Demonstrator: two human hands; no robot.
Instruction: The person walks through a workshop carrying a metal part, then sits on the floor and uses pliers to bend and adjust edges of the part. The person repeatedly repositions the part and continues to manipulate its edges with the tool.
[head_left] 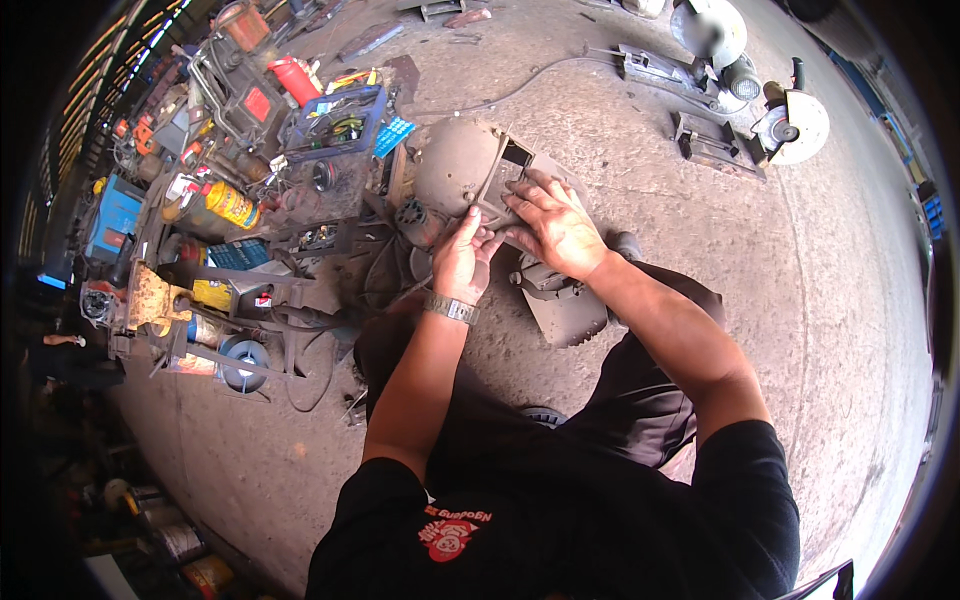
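Domed metal housing (455, 165), handled at its right.
Left hand (463, 262) half-curled, grip unclear; right hand (558, 228) outspread; slipping could scrape either.

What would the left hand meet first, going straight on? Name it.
Probably the slim, dusty grey metal bar beside the rounded, grey metal cover, just ahead of the left hand; depth is unclear.

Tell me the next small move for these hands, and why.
Probably lift the right hand slightly: its fingers hide part of the grey metal frame beside the rounded housing, while the left hand is at the frame's near edge.
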